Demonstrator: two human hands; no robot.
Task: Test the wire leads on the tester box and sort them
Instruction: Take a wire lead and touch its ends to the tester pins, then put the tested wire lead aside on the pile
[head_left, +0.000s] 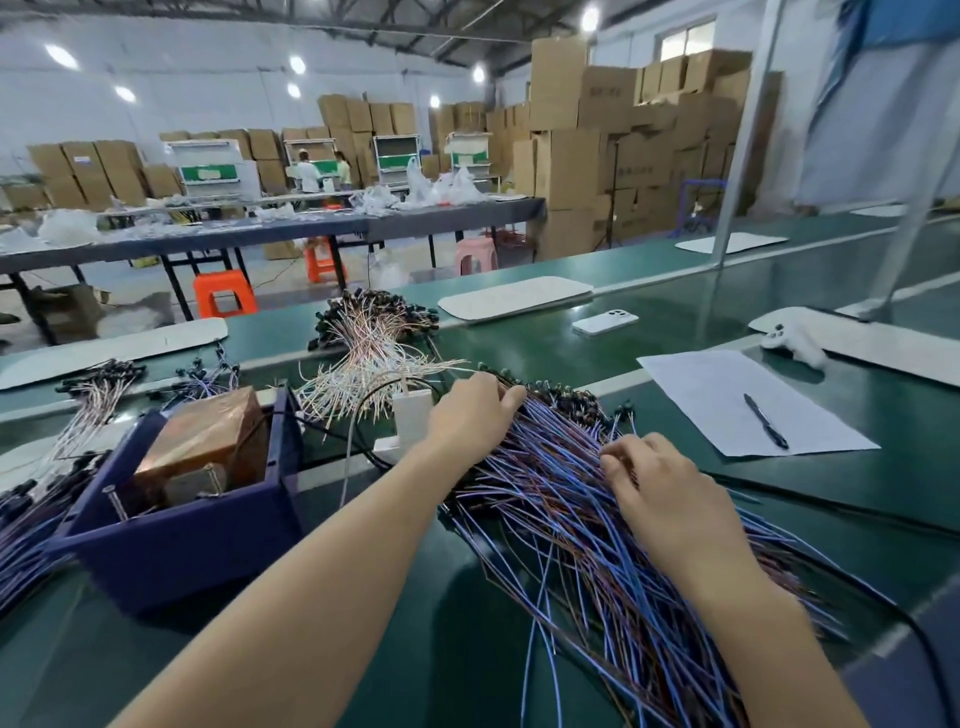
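A large fan of blue and brown wire leads (587, 525) with black ends lies on the green belt in front of me. My left hand (475, 413) reaches across to the pile's far end, its fingers curled over the black tips. My right hand (657, 486) lies on the middle of the pile, fingers bent into the wires. The tester, a dark blue box (176, 525) with a copper plate (208, 441) inside, stands to the left. Smaller sorted bundles lie at the far left (98, 389) and left edge (26, 525). A pink-white bundle (369, 353) sits behind.
A white adapter (413, 413) with black cables sits between the box and the pile. A sheet of paper (727, 400) with a pen (766, 421) lies right; a phone (605, 322) and white gloves (795, 338) farther back. Metal posts (743, 135) rise at right.
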